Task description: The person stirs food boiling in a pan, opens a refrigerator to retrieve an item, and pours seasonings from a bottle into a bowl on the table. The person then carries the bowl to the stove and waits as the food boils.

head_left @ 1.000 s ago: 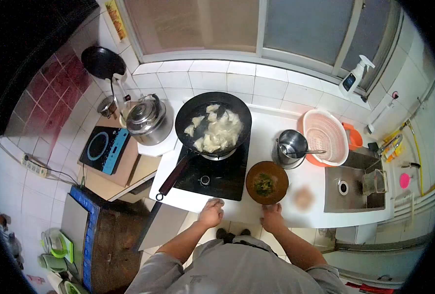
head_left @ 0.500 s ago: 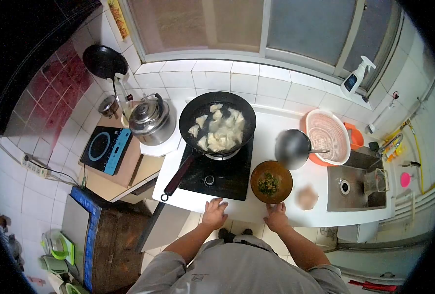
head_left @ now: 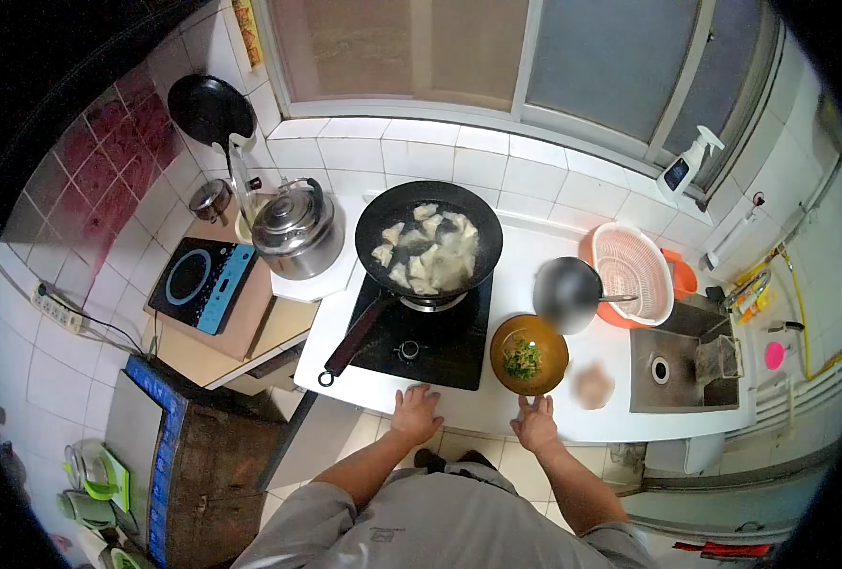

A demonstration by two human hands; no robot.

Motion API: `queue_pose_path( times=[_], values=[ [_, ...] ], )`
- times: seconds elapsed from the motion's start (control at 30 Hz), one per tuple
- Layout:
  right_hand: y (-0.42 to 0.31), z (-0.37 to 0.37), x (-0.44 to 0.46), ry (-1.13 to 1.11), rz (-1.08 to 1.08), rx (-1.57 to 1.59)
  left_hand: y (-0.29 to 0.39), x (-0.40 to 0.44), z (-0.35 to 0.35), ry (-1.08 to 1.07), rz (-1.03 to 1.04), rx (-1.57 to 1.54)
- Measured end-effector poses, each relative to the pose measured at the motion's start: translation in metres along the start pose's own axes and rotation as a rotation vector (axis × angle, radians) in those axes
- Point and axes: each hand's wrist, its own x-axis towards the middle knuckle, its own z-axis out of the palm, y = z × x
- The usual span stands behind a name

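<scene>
My left hand point(head_left: 418, 412) rests on the counter's front edge below the stove, holding nothing, its fingers spread. Just below a brown bowl point(head_left: 503, 334) with chopped greens point(head_left: 522, 360) in it, my right hand point(head_left: 536, 422) lies at the same edge, fingers apart. Whether its fingertips touch the bowl I cannot tell. On the black stove point(head_left: 440, 343) sits a black wok point(head_left: 377, 213), its long handle point(head_left: 356, 338) pointing front left. Several pale dumplings point(head_left: 432, 275) float in its steaming water.
Right of the bowl are a blurred dark round pan point(head_left: 565, 292), a pinkish blurred patch point(head_left: 593, 387), a colander point(head_left: 665, 313) and the sink point(head_left: 641, 394). To the left stand a steel pot point(head_left: 309, 254) and a blue-edged induction cooker point(head_left: 214, 315). A spray bottle point(head_left: 684, 169) is on the sill.
The view has shifted slightly. Both hands stay at the counter edge in much the same pose. The dumplings have drifted a little in the water.
</scene>
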Motion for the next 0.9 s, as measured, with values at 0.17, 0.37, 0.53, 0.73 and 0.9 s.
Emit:
queue_pose_path(
  times=[0.17,0.37,0.53,0.73,0.9],
  values=[
    [0.000,0.010,0.002,0.024,0.013,-0.068,-0.006,0.002,-0.001,-0.036,0.018,0.011],
    [0.000,0.005,0.005,-0.091,0.042,-0.053,-0.004,0.003,-0.005,-0.071,0.007,0.017],
    [-0.002,0.004,0.003,-0.051,0.060,-0.033,-0.004,0.002,-0.007,-0.076,0.016,0.037],
    [0.003,0.013,0.005,-0.042,0.038,-0.023,-0.003,0.003,-0.008,-0.063,0.027,0.057],
    [0.003,0.015,0.004,-0.006,0.037,-0.044,-0.008,0.002,0.001,-0.036,0.042,0.050]
  ],
)
